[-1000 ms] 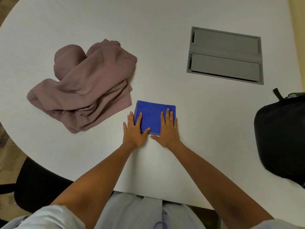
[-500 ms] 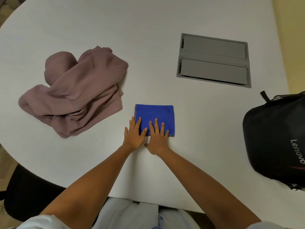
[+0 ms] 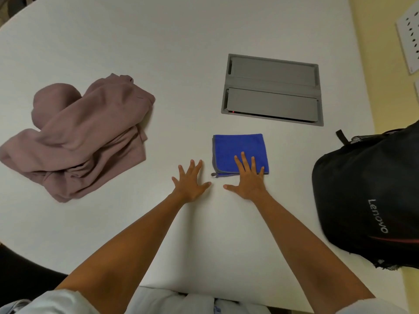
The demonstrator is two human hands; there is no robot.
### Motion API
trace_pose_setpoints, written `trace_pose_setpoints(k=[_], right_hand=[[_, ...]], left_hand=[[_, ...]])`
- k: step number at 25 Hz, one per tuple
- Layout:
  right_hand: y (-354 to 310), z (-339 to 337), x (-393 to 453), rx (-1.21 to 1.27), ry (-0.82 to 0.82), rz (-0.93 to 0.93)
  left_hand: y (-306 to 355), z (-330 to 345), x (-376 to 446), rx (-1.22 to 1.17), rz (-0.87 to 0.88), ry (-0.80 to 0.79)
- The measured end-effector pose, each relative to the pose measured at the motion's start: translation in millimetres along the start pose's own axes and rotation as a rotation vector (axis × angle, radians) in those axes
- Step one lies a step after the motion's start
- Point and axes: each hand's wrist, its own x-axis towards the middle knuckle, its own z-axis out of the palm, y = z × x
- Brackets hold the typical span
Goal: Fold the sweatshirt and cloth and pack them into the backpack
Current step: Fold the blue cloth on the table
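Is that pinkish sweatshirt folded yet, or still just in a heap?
Still in a heap. The sweatshirt lies crumpled with loose, uneven folds on the table; neither hand touches it.

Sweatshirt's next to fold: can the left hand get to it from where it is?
Probably yes. The left hand lies flat and empty on the bare table, with only clear surface between it and the crumpled sweatshirt to its left.
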Motion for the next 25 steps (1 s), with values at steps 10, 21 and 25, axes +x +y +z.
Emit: trace_pose_setpoints(k=[10, 21, 25], right_hand=[[98.6, -28.1, 4.0, 0.08, -0.024, 0.166], [132.8, -32.5, -5.0, 0.029, -0.074, 0.189], [130.1, -33.6, -3.9, 0.003, -0.07, 0.189]], left_hand=[[10.7, 8.1, 2.7, 0.241, -0.046, -0.085], [8.4, -4.6, -0.3, 0.336, -0.008, -0.168], [-2.1, -13.1, -4.2, 0.344, 0.023, -0.207]])
